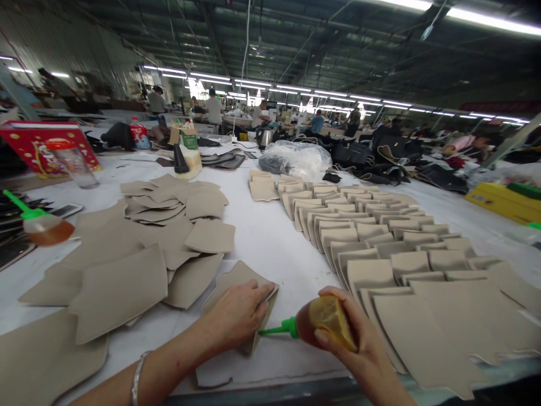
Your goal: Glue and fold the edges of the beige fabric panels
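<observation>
My right hand [359,332] is wrapped round a squeeze bottle [310,321] of amber-brown liquid, probably glue. The bottle lies tipped over, its thin green nozzle pointing left with the tip at the edge of a beige sheet piece [236,276]. On that piece, my left hand [239,310] presses down with bent fingers, gripping it near its right corner; the thumb is mostly hidden. The piece's right edge shows two layers. Loose beige pieces [122,282] lie heaped to the left. Overlapping rows of similar pieces [372,273] spread out on the right.
A second green-tipped bottle [46,225] stands at the left, near a phone [65,210] and a clear cup [76,163]. Behind are a red box [46,146], clear plastic wrap [298,158] and dark bags [372,149]. A yellow box [505,202] sits far right. People work in the background.
</observation>
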Tool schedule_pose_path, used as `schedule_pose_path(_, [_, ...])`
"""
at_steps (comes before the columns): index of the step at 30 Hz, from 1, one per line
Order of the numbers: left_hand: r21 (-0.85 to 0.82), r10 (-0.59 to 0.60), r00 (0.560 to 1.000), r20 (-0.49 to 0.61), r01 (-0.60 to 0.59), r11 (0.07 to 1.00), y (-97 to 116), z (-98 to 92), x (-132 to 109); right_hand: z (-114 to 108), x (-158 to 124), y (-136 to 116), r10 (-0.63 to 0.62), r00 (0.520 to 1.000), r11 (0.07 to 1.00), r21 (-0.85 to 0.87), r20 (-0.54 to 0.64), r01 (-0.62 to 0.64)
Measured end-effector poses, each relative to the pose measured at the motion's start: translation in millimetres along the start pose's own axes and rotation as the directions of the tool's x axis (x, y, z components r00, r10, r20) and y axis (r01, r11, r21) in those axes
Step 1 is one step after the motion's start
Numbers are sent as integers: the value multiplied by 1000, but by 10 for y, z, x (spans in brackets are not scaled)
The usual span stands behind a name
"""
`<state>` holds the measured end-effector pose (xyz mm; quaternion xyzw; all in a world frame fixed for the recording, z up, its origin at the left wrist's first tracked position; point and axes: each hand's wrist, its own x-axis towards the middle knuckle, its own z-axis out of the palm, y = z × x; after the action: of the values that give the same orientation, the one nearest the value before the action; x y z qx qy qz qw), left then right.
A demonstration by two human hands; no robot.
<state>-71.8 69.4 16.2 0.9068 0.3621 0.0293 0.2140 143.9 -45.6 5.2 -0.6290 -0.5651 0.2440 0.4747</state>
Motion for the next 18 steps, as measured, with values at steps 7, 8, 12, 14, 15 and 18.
schedule_pose_path(7, [31, 5, 1000, -1, -5, 1000, -7, 26, -13, 48, -98, -39, 34, 999, 997, 75, -18, -33])
schedule_pose_path(8, [32, 6, 1000, 2, -6, 999, -4, 24, -16, 51, -103, -46, 31, 999, 996, 80, -9, -30])
schedule_pose_path(12, [43, -5, 1000, 9, 4, 999, 10, 8, -26, 64, -128, -52, 32, 998, 998, 55, -49, -29])
schedule_pose_path(14, [48, -6, 1000, 15, 5, 999, 17, -2, -33, 79, -144, -60, 37, 998, 996, 82, -48, -33])
schedule_pose_path(15, [48, -6, 1000, 18, 6, 999, 20, -7, -35, 86, -150, -69, 37, 999, 994, 105, -39, -33])
schedule_pose_path(18, [49, -14, 1000, 25, 13, 999, 28, -21, -36, 95, -155, -98, 49, 998, 989, 145, -40, -42])
